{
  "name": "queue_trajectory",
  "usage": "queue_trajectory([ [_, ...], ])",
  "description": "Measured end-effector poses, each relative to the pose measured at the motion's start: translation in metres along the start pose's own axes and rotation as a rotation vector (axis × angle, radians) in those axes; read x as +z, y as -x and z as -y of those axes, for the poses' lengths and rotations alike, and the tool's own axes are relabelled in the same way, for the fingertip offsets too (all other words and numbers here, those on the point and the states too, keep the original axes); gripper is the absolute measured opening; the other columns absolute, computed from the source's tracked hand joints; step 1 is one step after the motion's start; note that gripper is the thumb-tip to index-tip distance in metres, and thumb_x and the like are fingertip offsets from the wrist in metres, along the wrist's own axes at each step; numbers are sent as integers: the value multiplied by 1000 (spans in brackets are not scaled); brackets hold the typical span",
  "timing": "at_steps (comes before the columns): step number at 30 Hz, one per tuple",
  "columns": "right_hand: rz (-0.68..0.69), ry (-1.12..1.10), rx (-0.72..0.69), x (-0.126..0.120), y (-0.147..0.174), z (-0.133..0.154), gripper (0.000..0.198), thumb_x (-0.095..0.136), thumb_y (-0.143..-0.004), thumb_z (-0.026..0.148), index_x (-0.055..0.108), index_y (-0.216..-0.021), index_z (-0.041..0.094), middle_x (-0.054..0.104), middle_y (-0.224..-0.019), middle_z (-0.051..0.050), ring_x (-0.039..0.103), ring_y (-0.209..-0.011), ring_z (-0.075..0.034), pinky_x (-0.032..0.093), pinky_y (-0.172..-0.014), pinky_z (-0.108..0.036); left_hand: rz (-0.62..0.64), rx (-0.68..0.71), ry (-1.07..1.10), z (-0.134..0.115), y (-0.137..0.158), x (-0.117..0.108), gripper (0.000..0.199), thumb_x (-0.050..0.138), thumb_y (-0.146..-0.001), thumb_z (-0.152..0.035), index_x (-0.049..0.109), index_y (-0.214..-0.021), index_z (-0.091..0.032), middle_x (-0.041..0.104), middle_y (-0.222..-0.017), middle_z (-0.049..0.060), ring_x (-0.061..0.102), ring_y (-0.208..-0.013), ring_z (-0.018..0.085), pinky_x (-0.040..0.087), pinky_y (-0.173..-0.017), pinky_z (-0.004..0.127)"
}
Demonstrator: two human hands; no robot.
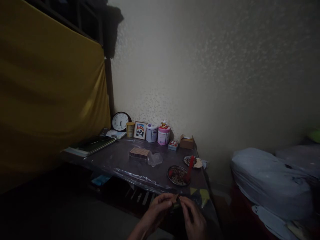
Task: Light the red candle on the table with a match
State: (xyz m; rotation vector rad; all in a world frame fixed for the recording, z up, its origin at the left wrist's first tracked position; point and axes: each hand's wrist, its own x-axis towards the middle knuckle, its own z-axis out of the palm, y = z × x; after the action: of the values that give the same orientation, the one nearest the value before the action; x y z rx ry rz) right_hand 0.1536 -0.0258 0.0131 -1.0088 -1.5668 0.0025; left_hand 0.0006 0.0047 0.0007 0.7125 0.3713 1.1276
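In the head view my left hand [160, 206] is closed, with thumb and fingers pinching a small brown pointed piece [175, 199], perhaps paper or leaf. My right hand [193, 215] is held close beside it at the table's front edge, thumb and fingertips pressed together. What those fingers hold, if anything, is too small and dark to make out. Just beyond the hands stands a round metal plate [168, 177] of dark and pale bits, with a red scoop [191, 166] leaning in it. A smaller plate [185, 161] with similar bits and pale flat pieces lies behind.
Plastic sheeting covers the table [112, 158]. On it are a brown ridged bundle [139, 153], a crumpled clear bag [155, 159], a carton [186, 142], a small tin [173, 145], canisters [151, 133], a framed picture [140, 130] and a clock [121, 121]. White bags [270, 180] lie right.
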Motion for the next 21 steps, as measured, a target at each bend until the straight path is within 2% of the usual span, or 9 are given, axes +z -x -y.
queue_trajectory([
  [4, 65, -14, 6, -2, -1, 1, 19, 56, -81, 22, 70, -92, 28, 75, -91, -4, 71, -83, -20, 57, -77, -28, -3, -10, -17, 3, -3, -5, 31, 80, -59, -25, 71, -87, -15, 73, -92, 10, 65, -92, 24, 40, -90, 33],
  [9, 5, 4, -21, 1, 1, -3, 17, 56, -82, 23, 71, -87, 28, 75, -84, -3, 71, -77, -19, 58, -73, -28, -18, -31, 0, 8, -7, -10, 27, 79, -61, -26, 70, -83, -16, 74, -87, 8, 66, -85, 21, 42, -88, 34],
  [14, 42, 4, 51, 2, 4, -3, 17, 55, -83, 21, 69, -90, 27, 74, -88, -3, 69, -82, -19, 56, -76, -28, 12, -24, 18, 0, 0, -1, 23, 76, -65, -25, 71, -85, -15, 73, -91, 9, 66, -90, 22, 40, -92, 34],
  [21, 72, 4, 94, 4, 7, -1, 18, 53, -85, 21, 68, -92, 27, 72, -91, -3, 68, -86, -18, 54, -80, -29, -35, -40, 1, -2, 2, 2, 23, 76, -65, -24, 71, -86, -15, 73, -93, 9, 64, -95, 23, 38, -97, 35],
])
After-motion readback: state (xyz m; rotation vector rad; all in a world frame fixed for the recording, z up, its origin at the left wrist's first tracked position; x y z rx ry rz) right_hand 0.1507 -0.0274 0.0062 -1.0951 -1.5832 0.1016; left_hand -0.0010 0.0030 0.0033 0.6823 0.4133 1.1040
